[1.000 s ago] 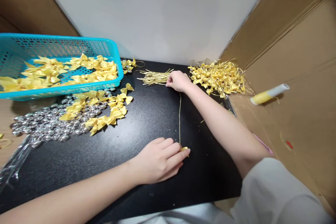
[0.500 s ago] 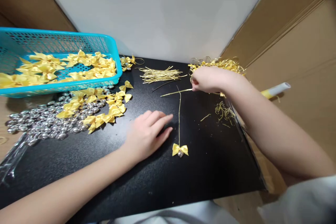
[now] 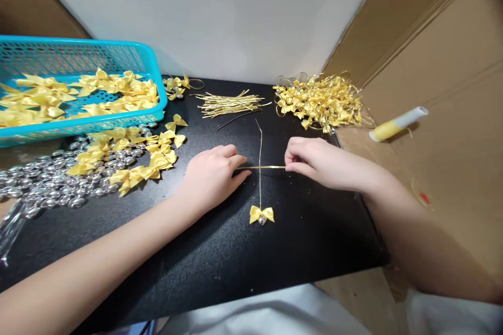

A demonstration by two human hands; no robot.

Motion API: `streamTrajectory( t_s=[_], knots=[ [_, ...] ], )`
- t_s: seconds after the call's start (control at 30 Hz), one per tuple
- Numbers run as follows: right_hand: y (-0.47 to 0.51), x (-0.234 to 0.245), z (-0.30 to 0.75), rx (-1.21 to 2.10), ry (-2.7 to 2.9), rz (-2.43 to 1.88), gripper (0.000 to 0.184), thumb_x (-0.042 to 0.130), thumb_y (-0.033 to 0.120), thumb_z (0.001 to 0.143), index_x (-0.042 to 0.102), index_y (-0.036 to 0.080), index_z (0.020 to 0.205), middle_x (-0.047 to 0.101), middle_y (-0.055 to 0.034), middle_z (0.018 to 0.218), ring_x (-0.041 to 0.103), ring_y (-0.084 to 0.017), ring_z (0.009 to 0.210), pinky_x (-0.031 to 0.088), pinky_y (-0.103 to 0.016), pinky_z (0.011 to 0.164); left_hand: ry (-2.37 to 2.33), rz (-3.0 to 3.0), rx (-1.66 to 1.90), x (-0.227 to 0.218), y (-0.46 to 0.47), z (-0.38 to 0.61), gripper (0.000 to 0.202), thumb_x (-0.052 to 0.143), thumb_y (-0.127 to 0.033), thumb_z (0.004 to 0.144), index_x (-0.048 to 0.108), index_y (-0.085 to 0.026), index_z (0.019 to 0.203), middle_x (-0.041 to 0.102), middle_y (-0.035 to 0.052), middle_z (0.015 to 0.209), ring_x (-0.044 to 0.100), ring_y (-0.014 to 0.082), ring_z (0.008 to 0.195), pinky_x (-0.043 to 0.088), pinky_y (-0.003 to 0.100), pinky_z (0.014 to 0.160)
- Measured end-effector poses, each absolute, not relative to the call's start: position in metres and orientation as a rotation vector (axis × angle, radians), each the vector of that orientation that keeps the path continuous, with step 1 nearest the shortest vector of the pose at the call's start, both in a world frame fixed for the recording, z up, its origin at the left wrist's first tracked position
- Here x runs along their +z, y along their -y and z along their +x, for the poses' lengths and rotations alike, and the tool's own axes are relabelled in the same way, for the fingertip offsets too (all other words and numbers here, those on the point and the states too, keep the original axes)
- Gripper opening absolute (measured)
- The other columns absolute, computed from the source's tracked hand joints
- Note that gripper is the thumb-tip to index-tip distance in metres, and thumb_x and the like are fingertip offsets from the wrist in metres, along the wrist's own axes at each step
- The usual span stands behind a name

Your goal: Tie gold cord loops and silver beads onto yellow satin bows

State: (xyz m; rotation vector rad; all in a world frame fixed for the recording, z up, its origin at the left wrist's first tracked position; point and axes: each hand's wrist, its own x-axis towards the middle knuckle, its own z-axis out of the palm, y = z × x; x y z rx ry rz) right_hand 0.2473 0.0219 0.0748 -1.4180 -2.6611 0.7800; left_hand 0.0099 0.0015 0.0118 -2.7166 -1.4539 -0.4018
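A flat gold twist tie (image 3: 272, 167) runs level above the black table, its right end pinched between the thumb and fingertips of my right hand (image 3: 318, 161). Around its left end, my left hand (image 3: 212, 175) has thumb and forefinger apart, with the strip showing in the gap. The strip crosses a thin gold wire (image 3: 260, 188) lying lengthwise on the table. At the near end of that wire is a small yellow satin bow (image 3: 255, 214), and a silver heart-shaped bead (image 3: 262, 220) sits just under it.
A turquoise basket (image 3: 151, 76) of yellow bows stands at left. In front lie silver beads (image 3: 51, 188) and loose bows (image 3: 159, 159). Gold ties (image 3: 231, 103) are bundled at the back, beside finished bow pieces (image 3: 320, 97). A whitish-yellow tube (image 3: 398, 124) rests at right on cardboard.
My right hand has brought the gold twist tie nearer and across the thin wire, away from the pile at the back right. My left hand has come up to the strip's left end.
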Motion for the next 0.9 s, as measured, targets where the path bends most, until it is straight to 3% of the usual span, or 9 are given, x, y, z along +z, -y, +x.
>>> streamTrajectory(
  t_s=[0.17, 0.27, 0.43, 0.53, 0.63, 0.73, 0.9],
  knots=[
    [-0.017, 0.066, 0.254, 0.819, 2.600, -1.416, 0.016, 0.055, 0.025, 0.092, 0.058, 0.020, 0.077, 0.060, -0.0022, 0.088, 0.055, -0.015, 0.077, 0.037, -0.030, 0.073, 1.480, -2.754, -0.320, 0.010, -0.003, 0.005, 0.022, 0.057, -0.030, 0.090, 0.077, -0.021, 0.085, 0.068, 0.0025, 0.077, 0.064, 0.0172, 0.068, 0.037, 0.026, 0.053],
    [-0.013, 0.063, 0.254, 0.816, 2.547, -1.453, 0.016, 0.054, 0.025, 0.093, 0.056, 0.019, 0.078, 0.059, -0.0027, 0.090, 0.054, -0.016, 0.078, 0.037, -0.031, 0.074, 1.593, -2.756, -0.446, 0.013, -0.003, 0.005, 0.023, 0.057, -0.030, 0.090, 0.077, -0.021, 0.082, 0.070, 0.0028, 0.080, 0.063, 0.0158, 0.066, 0.037, 0.025, 0.053],
    [0.006, 0.046, 0.235, 0.768, 2.409, -1.395, 0.013, 0.047, 0.023, 0.095, 0.052, 0.020, 0.083, 0.058, -0.0036, 0.093, 0.053, -0.016, 0.081, 0.038, -0.033, 0.077, 2.100, -2.897, -1.201, 0.019, 0.008, 0.016, 0.019, 0.065, -0.033, 0.083, 0.074, -0.017, 0.078, 0.068, 0.0010, 0.067, 0.058, 0.0128, 0.058, 0.042, 0.024, 0.057],
    [0.020, 0.028, 0.217, 0.925, 2.113, -1.318, 0.016, 0.044, 0.022, 0.095, 0.048, 0.021, 0.080, 0.056, -0.0022, 0.084, 0.052, -0.014, 0.075, 0.041, -0.029, 0.069, 2.605, -2.776, -1.830, 0.013, 0.017, 0.027, 0.024, 0.069, -0.039, 0.079, 0.069, -0.015, 0.076, 0.067, 0.0006, 0.064, 0.054, 0.0107, 0.053, 0.041, 0.021, 0.050],
    [0.030, 0.013, 0.202, 1.028, 1.761, -1.294, 0.015, 0.048, 0.027, 0.092, 0.048, 0.022, 0.079, 0.054, 0.0002, 0.075, 0.052, -0.013, 0.066, 0.043, -0.027, 0.061, 2.806, -2.598, -2.294, 0.003, 0.024, 0.034, 0.024, 0.069, -0.037, 0.080, 0.064, -0.014, 0.075, 0.067, 0.0004, 0.067, 0.049, 0.0071, 0.049, 0.038, 0.020, 0.049],
    [0.035, 0.006, 0.193, 1.065, 1.507, -1.294, 0.014, 0.053, 0.028, 0.088, 0.050, 0.022, 0.076, 0.053, 0.0025, 0.067, 0.050, -0.010, 0.057, 0.043, -0.025, 0.054, 2.717, -2.565, -2.476, -0.004, 0.028, 0.036, 0.020, 0.067, -0.033, 0.082, 0.059, -0.015, 0.080, 0.069, 0.0003, 0.069, 0.050, 0.0072, 0.051, 0.041, 0.020, 0.052],
    [0.036, 0.003, 0.188, 1.228, 1.160, -1.242, 0.014, 0.066, 0.028, 0.078, 0.054, 0.021, 0.073, 0.058, 0.0049, 0.062, 0.057, -0.008, 0.049, 0.049, -0.023, 0.050, 2.509, -2.544, -2.569, -0.008, 0.034, 0.039, 0.016, 0.068, -0.026, 0.082, 0.055, -0.017, 0.081, 0.072, 0.0017, 0.076, 0.064, 0.0112, 0.069, 0.049, 0.022, 0.064]
  ],
)
